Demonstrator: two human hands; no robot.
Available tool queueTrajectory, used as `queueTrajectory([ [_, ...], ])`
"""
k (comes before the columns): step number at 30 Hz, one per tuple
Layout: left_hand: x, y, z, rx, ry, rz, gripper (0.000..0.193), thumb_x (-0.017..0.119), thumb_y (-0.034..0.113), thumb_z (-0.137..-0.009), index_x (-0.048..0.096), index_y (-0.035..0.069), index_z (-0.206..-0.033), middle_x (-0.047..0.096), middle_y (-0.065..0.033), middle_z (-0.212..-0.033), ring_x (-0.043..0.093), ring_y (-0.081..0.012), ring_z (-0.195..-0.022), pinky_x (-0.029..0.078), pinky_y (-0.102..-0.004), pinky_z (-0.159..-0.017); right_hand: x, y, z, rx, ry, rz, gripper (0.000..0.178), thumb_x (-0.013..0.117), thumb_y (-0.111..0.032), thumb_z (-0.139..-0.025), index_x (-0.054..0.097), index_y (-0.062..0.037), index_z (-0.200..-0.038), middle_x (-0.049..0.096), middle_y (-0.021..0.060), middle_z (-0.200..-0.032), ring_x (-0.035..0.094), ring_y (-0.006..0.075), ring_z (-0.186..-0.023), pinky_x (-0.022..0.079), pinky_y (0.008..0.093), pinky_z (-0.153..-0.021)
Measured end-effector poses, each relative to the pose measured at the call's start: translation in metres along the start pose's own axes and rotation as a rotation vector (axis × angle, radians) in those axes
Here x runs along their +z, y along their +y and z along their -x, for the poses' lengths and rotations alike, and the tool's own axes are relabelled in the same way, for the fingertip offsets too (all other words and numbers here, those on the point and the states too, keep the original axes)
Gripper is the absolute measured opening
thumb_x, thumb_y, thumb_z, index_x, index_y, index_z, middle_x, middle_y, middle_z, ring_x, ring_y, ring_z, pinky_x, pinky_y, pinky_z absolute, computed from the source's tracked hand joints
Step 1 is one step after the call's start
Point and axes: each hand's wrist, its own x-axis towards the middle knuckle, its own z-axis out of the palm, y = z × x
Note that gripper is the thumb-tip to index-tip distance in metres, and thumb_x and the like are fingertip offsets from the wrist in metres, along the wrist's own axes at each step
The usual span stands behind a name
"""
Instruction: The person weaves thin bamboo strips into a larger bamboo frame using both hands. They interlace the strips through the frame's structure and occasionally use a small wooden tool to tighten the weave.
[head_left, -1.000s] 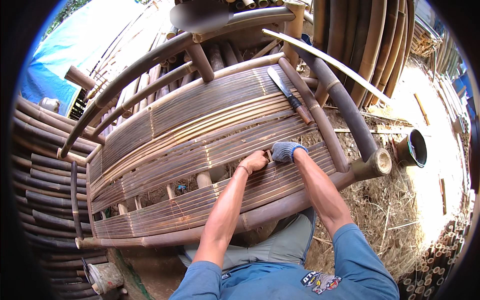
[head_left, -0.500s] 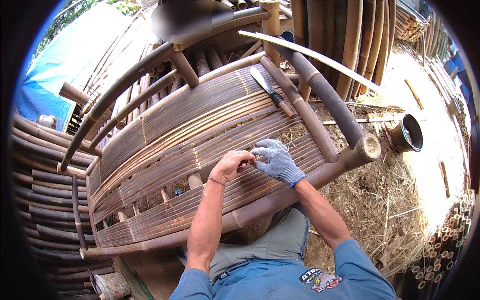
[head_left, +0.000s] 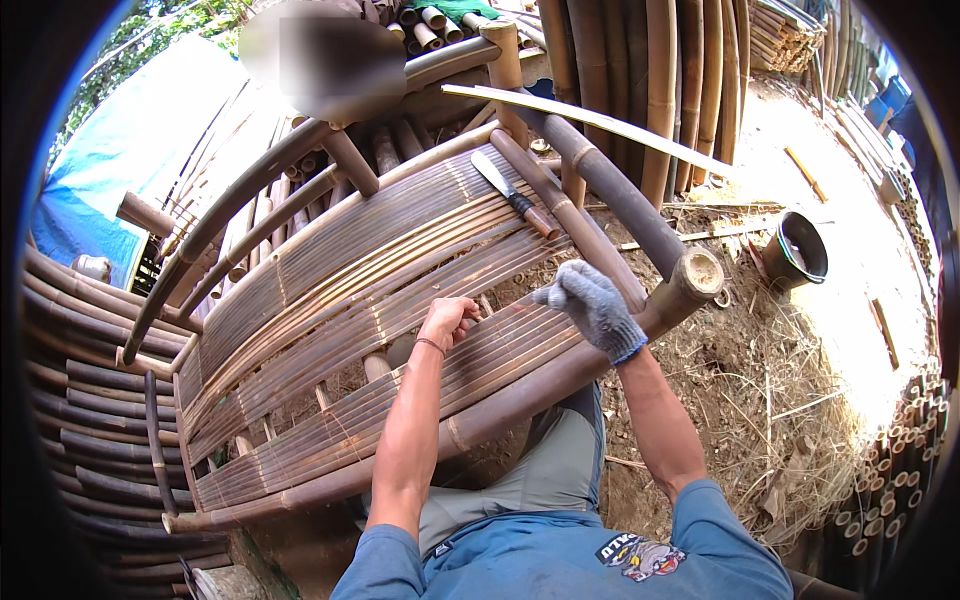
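A bamboo bench [head_left: 480, 408] with a slatted seat [head_left: 330, 262] lies in front of me. Above the gap between the slats, my bare left hand [head_left: 450, 322] is closed with its fingers curled. My right hand [head_left: 597, 312], in a grey knitted glove with a blue cuff, is closed too, over the seat's right end near the front rail. What either hand pinches, if anything, is too small to make out. Beyond my right hand a knife [head_left: 515, 194] with a broad blade and a dark and brown handle rests on the slats.
A pale split bamboo strip [head_left: 600, 122] lies across the bench's right arm [head_left: 620, 190]. On the ground to the right stands a black bucket [head_left: 797, 250]. Upright bamboo poles [head_left: 655, 100] stand behind. Stacked dark bamboo [head_left: 100, 430] is at left, beside a blue tarp [head_left: 85, 215].
My hands, close together before, have drawn apart: the right moved to the right, the left slightly to the left. The right fingers have curled in. The whole view has shifted a little.
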Motion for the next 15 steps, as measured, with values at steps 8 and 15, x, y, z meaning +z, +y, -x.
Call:
queueTrajectory([
  [8, -0.014, -0.029, -0.032, 0.310, 0.258, -0.526, 0.023, 0.063, 0.020, -0.081, 0.072, 0.000, -0.074, 0.070, -0.0217, -0.075, 0.069, -0.0302, -0.068, 0.052, -0.0407, -0.059, 0.042, -0.141, 0.091, -0.234, 0.020, 0.245, 0.031, 0.051, -0.024, -0.102, 0.060, 0.0046, -0.111, 0.030, -0.0100, -0.053, 0.031, 0.0021, -0.038, 0.051, 0.0252, -0.048],
  [15, 0.005, -0.026, -0.008, 0.504, 0.316, -0.620, 0.034, 0.060, 0.031, -0.085, 0.073, 0.001, -0.086, 0.071, -0.0255, -0.088, 0.069, -0.0400, -0.089, 0.053, -0.0442, -0.082, -0.014, -0.289, 0.305, -0.682, -0.138, 0.272, 0.043, 0.026, -0.025, -0.111, 0.061, -0.0011, -0.102, 0.035, -0.0019, -0.049, 0.033, 0.0125, -0.040, 0.045, 0.0327, -0.049],
])
